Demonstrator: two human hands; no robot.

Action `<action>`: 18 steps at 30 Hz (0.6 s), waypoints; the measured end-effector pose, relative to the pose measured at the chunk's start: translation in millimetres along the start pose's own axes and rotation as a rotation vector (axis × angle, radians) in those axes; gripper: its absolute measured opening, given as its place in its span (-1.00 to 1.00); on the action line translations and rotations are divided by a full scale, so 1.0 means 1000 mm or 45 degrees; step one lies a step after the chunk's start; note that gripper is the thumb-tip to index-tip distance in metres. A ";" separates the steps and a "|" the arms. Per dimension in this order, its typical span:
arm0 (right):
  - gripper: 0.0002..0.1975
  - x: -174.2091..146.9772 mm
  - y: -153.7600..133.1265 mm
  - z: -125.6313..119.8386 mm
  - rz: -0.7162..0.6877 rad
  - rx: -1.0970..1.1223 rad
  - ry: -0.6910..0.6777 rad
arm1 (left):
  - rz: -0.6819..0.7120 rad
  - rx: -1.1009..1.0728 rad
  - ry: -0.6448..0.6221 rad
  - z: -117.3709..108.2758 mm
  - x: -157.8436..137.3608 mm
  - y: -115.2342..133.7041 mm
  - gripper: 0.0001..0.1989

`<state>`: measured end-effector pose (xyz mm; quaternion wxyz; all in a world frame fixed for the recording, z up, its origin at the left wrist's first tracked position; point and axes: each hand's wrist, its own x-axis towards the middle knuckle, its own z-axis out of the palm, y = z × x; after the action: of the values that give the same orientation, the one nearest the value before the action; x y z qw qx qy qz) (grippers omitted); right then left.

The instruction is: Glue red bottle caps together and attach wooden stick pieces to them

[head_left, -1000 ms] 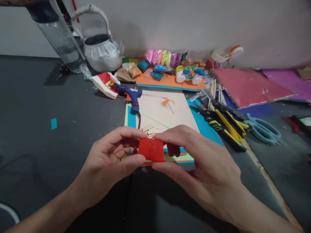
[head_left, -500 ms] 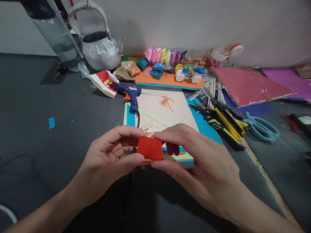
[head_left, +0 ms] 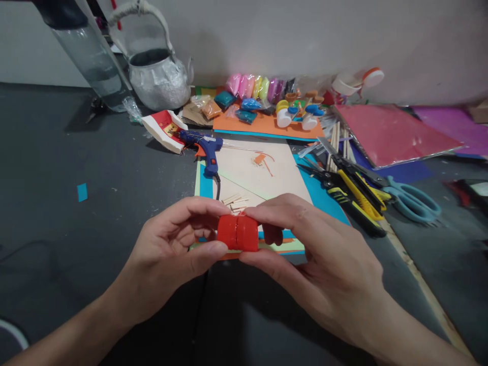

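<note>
Two short red plastic pieces that look like bottle caps (head_left: 238,233) sit end to end, with a thin dark gap between them. My left hand (head_left: 171,249) pinches the left cap between thumb and fingers. On the right cap, the thumb and fingers of my right hand (head_left: 316,259) are closed. Both hands hold the pair above the near edge of the paper stack. Just beyond my fingertips lie several short wooden sticks (head_left: 235,202) on a pale sheet (head_left: 263,178). A blue glue gun (head_left: 209,152) rests at the sheet's left edge.
Scissors (head_left: 414,201) and a yellow-black cutter (head_left: 358,195) lie to the right. A silver kettle (head_left: 160,81) and a clear bottle (head_left: 89,63) stand back left. Bagged coloured clay (head_left: 251,86) is at the wall. A blue paper scrap (head_left: 82,192) lies left on the dark table.
The seam between the two red caps has widened into a visible dark gap. My right hand has shifted slightly right; the left hand has hardly moved.
</note>
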<state>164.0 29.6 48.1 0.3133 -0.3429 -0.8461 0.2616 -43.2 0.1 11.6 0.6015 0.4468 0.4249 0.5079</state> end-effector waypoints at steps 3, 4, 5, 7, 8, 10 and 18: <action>-0.74 0.001 0.001 0.000 -0.012 0.002 0.003 | -0.003 0.007 -0.008 0.000 0.000 0.001 -0.74; -0.75 0.002 0.001 0.000 -0.016 0.006 0.002 | -0.007 0.007 -0.007 0.000 0.000 0.001 -0.74; -0.75 0.002 0.001 0.000 -0.016 0.011 0.000 | -0.008 0.005 -0.008 0.000 0.000 0.002 -0.74; -0.76 0.002 0.001 0.000 -0.009 0.018 -0.002 | -0.011 0.000 -0.015 0.001 0.000 0.002 -0.74; -0.75 0.002 0.001 0.000 -0.005 0.020 -0.002 | -0.010 -0.001 -0.016 0.001 -0.001 0.002 -0.74; -0.75 0.001 0.000 0.000 0.003 0.021 -0.002 | -0.007 -0.001 -0.017 0.002 -0.001 0.002 -0.75; -0.75 0.000 0.000 0.001 0.010 -0.001 0.000 | -0.024 -0.056 -0.011 0.001 0.001 0.001 -0.73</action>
<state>163.0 29.6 47.2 0.3122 -0.3465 -0.8448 0.2624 -42.0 1.1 12.7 0.6178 0.4318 0.4151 0.5095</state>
